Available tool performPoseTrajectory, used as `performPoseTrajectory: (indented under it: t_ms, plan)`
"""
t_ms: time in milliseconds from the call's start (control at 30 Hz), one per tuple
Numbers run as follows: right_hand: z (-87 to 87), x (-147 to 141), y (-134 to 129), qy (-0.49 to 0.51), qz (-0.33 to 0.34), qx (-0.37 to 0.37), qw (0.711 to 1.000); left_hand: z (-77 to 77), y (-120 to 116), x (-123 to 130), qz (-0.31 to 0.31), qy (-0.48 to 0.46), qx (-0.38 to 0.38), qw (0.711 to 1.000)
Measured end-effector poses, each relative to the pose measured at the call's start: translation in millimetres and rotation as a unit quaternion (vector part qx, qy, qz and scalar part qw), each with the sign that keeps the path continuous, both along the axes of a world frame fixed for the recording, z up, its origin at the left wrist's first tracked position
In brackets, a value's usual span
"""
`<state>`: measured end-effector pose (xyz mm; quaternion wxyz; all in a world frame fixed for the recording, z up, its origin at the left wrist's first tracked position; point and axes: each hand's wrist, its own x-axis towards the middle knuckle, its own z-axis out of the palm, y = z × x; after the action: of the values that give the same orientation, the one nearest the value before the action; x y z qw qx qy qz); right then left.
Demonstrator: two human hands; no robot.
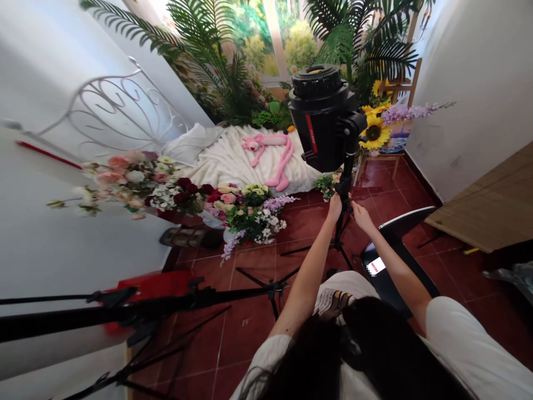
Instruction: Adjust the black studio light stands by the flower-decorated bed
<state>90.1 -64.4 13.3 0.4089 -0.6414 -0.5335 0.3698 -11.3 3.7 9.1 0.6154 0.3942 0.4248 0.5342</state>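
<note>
A black studio light [315, 125] with a red stripe on its side sits on top of a black light stand [340, 228]. My left hand [335, 206] is closed around the stand's upper column, just beneath the light. On the other side of the column, my right hand [361, 215] is closed at a joint or knob of the same stand; the part under its fingers is too small to make out. The stand's legs spread on the red tiles below my hands.
Left of me, another black stand [233, 294] reaches across the floor. A black chair [410, 278] is by my right arm. Ahead lie flower bunches [245, 208], a white fur-covered bed [208, 161] with a pink plush toy [272, 145], and sunflowers [373, 132]. A wooden panel [487, 200] stands right.
</note>
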Motion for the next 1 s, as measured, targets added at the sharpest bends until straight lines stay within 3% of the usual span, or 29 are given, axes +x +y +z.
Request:
performPoseTrajectory:
  t_ms: [133,200,333,467,1000]
  plan:
    - [2.6,-6.4,-1.7,0.169,0.037,-0.077,0.982,1.2,0.2,0.7,-0.001,0.001,-0.010,1.000]
    - [4.4,-6.6,-3.6,0.185,0.041,-0.086,0.978,2.3,-0.2,0.6,-0.003,-0.006,-0.013,1.000]
    - [9.3,-0.9,-11.3,0.025,-0.016,-0.022,0.999,3.9,-1.6,-1.1,-0.008,-0.013,-0.016,1.000]
    - [16.5,2.9,-23.0,-0.138,-0.055,0.045,0.988,3.2,-2.2,-2.4,0.001,-0.005,-0.010,1.000]
    - [30.5,-1.6,-11.1,-0.360,-0.009,-0.023,0.933,-6.9,2.0,-1.1,-0.010,-0.022,-0.016,1.000]
